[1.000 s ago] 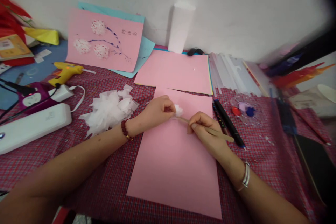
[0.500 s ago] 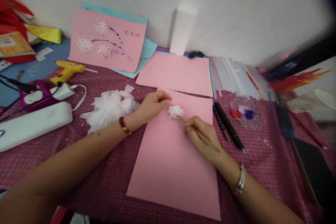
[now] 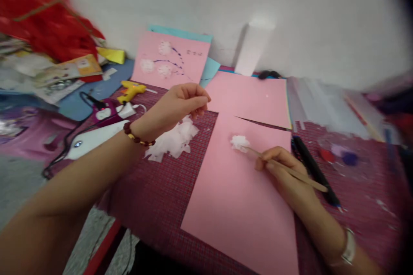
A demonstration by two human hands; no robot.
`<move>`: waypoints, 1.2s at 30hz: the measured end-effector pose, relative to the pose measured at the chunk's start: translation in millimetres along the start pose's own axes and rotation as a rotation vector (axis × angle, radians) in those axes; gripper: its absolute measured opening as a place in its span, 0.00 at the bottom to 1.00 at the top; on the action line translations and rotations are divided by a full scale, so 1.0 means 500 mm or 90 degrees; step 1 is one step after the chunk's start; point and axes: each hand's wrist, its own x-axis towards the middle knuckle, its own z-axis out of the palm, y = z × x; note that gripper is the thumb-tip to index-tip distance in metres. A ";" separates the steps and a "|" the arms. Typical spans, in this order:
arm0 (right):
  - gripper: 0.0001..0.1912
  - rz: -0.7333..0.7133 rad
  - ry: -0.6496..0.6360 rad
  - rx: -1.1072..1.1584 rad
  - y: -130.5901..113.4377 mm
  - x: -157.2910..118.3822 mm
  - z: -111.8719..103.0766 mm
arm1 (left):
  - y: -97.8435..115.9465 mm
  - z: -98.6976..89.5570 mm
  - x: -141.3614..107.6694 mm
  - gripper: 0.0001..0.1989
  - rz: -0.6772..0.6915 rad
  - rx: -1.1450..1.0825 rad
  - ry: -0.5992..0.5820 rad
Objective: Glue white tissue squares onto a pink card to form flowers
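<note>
A small white tissue puff [image 3: 240,142] sits on the upper part of a pink sheet [image 3: 238,206]. My right hand [image 3: 284,167] grips a thin wooden stick [image 3: 300,175], whose tip touches the puff's right side. Raised over the white tissue pile [image 3: 174,139], my left hand [image 3: 183,103] has its fingers curled and the thumb against them; whatever is pinched there, if anything, is too small to make out.
Left are a yellow glue gun [image 3: 130,91], a white power strip [image 3: 97,139] and a red bag [image 3: 48,21]. A flower picture [image 3: 190,62] leans at the back. Right lie black pens [image 3: 314,169] and a paint palette [image 3: 342,159].
The view has swung left, so the table items appear further right. My left hand has lifted away from the puff toward the tissue pile. My right hand keeps the stick at the puff.
</note>
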 end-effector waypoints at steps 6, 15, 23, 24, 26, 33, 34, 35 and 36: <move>0.03 0.044 -0.001 0.051 0.007 0.001 -0.002 | -0.038 -0.039 -0.111 0.07 0.047 0.495 -0.175; 0.02 0.037 -0.028 -0.003 0.001 -0.004 -0.001 | -0.111 -0.014 -0.174 0.06 0.235 0.869 -0.218; 0.03 0.033 -0.050 -0.001 0.001 -0.003 -0.002 | -0.053 -0.017 -0.113 0.05 -0.218 -0.009 -0.011; 0.04 0.032 -0.052 0.004 0.001 -0.002 0.000 | -0.052 -0.014 -0.109 0.05 -0.250 -0.080 -0.019; 0.04 0.034 -0.055 0.022 -0.001 -0.003 0.006 | -0.057 -0.002 -0.102 0.05 -0.281 -0.143 -0.039; 0.05 0.053 -0.009 0.084 -0.041 -0.016 0.043 | -0.064 0.112 -0.085 0.04 -0.276 -0.148 -0.195; 0.06 0.048 -0.009 0.086 -0.046 -0.017 0.046 | -0.065 0.131 -0.084 0.04 -0.268 -0.146 -0.219; 0.07 0.044 -0.012 0.088 -0.048 -0.017 0.049 | -0.066 0.147 -0.084 0.04 -0.262 -0.147 -0.238; 0.08 0.042 -0.017 0.089 -0.049 -0.017 0.050 | -0.069 0.160 -0.084 0.04 -0.257 -0.152 -0.252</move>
